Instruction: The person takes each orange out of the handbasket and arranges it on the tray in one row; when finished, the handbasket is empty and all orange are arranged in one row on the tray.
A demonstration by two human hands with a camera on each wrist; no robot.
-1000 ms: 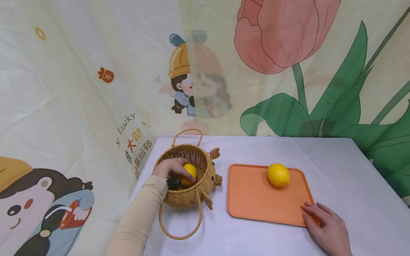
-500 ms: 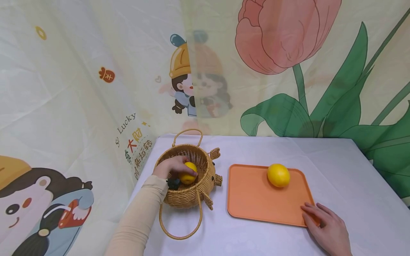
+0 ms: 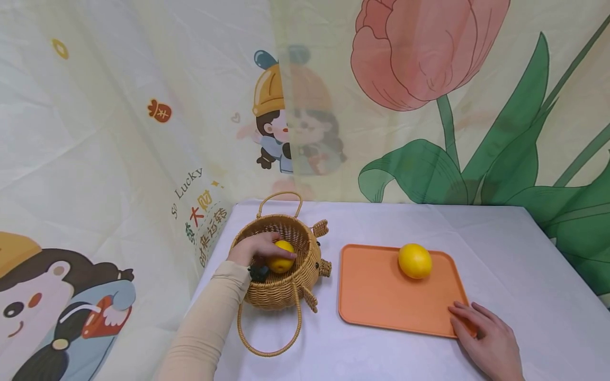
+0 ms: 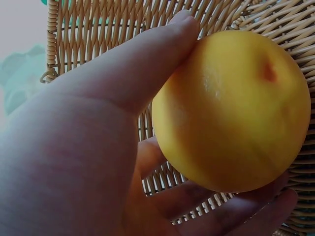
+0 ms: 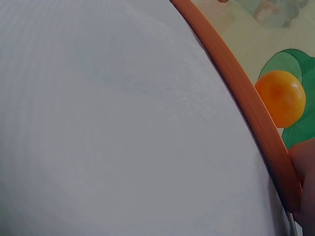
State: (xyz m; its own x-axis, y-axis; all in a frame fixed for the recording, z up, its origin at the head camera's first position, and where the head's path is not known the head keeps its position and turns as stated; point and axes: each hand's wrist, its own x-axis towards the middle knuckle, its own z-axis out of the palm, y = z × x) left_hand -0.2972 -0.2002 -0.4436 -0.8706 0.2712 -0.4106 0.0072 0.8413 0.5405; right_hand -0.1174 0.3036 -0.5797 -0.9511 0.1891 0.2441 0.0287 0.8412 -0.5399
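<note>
Inside a wicker basket (image 3: 271, 296) shaped like a pig, my left hand (image 3: 257, 247) holds a round yellow fruit (image 3: 282, 263). The left wrist view has the thumb (image 4: 147, 59) along one side of this fruit (image 4: 231, 118) and the other fingers under its far side. A small reddish dimple marks its skin. At the near right corner of an orange tray (image 3: 381, 296), my right hand (image 3: 491, 338) grips the rim with thumb and fingers. A second yellow fruit (image 3: 415, 261) rests on the tray near its back edge.
A black object (image 3: 259, 273) sits at the left wrist, beside the fruit in the basket. One basket handle (image 3: 269, 353) lies toward me on the white tablecloth (image 3: 371, 354); the other stands at the back. Printed curtains (image 3: 324, 106) hang behind and to the left.
The fruit in my left hand has shifted slightly to the right within the basket, and the thumb has moved with it. My right hand and the tray stay where they were.
</note>
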